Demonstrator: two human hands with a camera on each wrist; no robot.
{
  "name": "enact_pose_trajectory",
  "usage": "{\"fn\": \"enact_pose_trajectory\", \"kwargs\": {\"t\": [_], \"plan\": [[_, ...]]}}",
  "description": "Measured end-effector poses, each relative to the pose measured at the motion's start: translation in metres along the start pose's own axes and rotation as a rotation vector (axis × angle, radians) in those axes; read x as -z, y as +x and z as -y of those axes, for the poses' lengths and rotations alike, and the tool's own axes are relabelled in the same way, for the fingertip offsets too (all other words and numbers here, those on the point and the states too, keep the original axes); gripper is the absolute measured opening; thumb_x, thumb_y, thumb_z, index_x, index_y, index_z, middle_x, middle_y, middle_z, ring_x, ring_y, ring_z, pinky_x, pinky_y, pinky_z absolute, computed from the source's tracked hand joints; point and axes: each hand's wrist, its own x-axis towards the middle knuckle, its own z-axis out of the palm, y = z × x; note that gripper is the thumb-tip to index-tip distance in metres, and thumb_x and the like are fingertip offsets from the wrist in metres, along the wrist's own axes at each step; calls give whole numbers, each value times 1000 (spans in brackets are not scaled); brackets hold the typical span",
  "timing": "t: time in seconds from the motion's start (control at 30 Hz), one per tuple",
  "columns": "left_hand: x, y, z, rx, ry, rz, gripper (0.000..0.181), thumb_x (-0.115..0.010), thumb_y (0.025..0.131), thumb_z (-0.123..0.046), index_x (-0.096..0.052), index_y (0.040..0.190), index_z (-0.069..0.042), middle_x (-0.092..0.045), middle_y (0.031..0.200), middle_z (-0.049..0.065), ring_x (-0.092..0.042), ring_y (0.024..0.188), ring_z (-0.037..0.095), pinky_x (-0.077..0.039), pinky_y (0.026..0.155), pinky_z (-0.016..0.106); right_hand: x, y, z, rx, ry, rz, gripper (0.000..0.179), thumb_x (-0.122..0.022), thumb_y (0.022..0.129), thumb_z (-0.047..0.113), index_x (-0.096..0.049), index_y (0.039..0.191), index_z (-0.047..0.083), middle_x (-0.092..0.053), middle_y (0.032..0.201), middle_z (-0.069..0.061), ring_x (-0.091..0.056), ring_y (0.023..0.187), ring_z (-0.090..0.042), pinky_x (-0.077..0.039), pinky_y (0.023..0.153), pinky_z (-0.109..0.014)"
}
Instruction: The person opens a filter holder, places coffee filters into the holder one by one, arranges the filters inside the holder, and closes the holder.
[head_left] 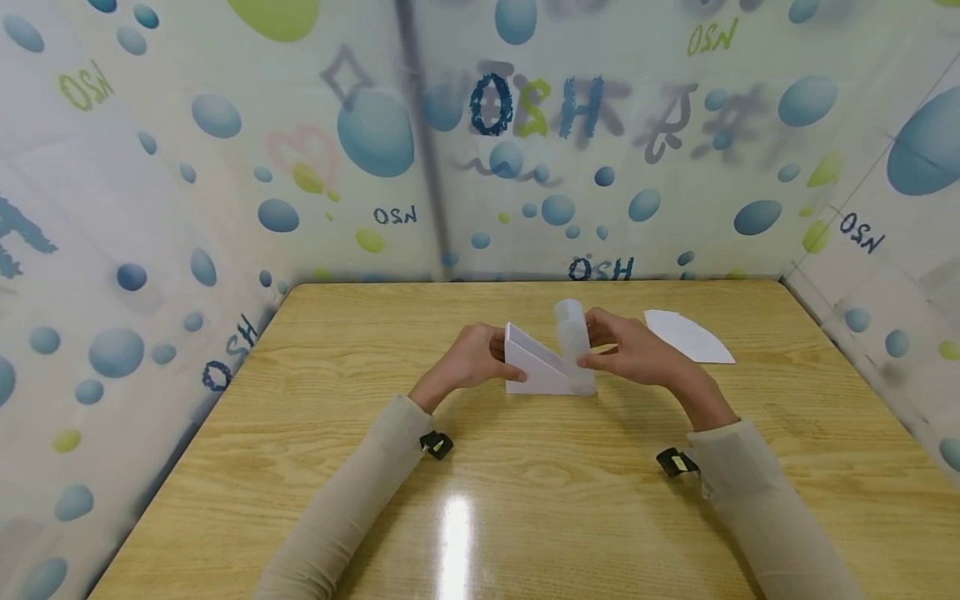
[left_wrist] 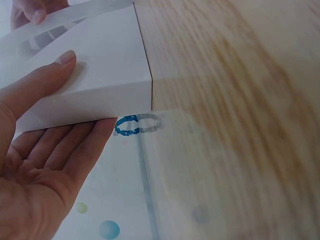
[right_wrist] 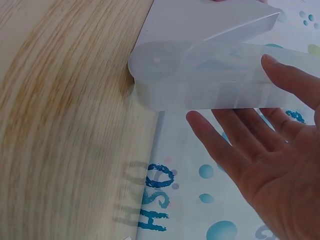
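Note:
A white wedge-shaped case [head_left: 534,375] stands on the table, with a slot along its sloping top edge. A translucent plastic cover [head_left: 572,337] with rounded ends is joined to it at the lower right corner and stands swung up, nearly upright. My left hand [head_left: 477,357] grips the case at its tall left side, thumb on the near face and fingers behind. With my right hand [head_left: 633,348] I hold the cover, thumb on its near face, fingers at the far side. The right wrist view shows the round pivot end [right_wrist: 156,61] of the cover.
A fan-shaped white paper piece [head_left: 688,337] lies behind my right hand. The wooden table [head_left: 555,500] reaches back to a printed fabric wall [head_left: 480,192], with more fabric at both sides. Dark wrist devices [head_left: 437,445] sit at the sleeve cuffs.

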Motion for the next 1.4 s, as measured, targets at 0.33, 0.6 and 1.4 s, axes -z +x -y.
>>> {"fn": "enact_pose_trajectory", "kwargs": {"t": [0.33,0.6,1.4], "plan": [[0,0,1,13,5,-2,36,-90,81,-13,-77,114,-10,-80,107,7,-77,91,17,-62,83,33,2,0,-2,1,4,-2,44,-72,98,15,-52,135,5,-65,132,-18,-64,126,-38,-53,103,-56],[0,0,0,2,17,-6,36,-90,81,-13,-77,114,-10,-80,107,7,-77,90,17,-61,82,33,4,-1,-3,6,19,7,44,-72,98,14,-51,135,5,-65,132,-18,-64,126,-38,-52,105,-56],[-1,1,-1,20,23,-8,36,-90,80,-14,-77,114,-10,-80,106,7,-77,90,17,-62,82,34,10,-5,-6,-23,9,21,61,-73,97,16,-42,149,6,-63,137,-21,-61,130,-43,-53,103,-57]]}}
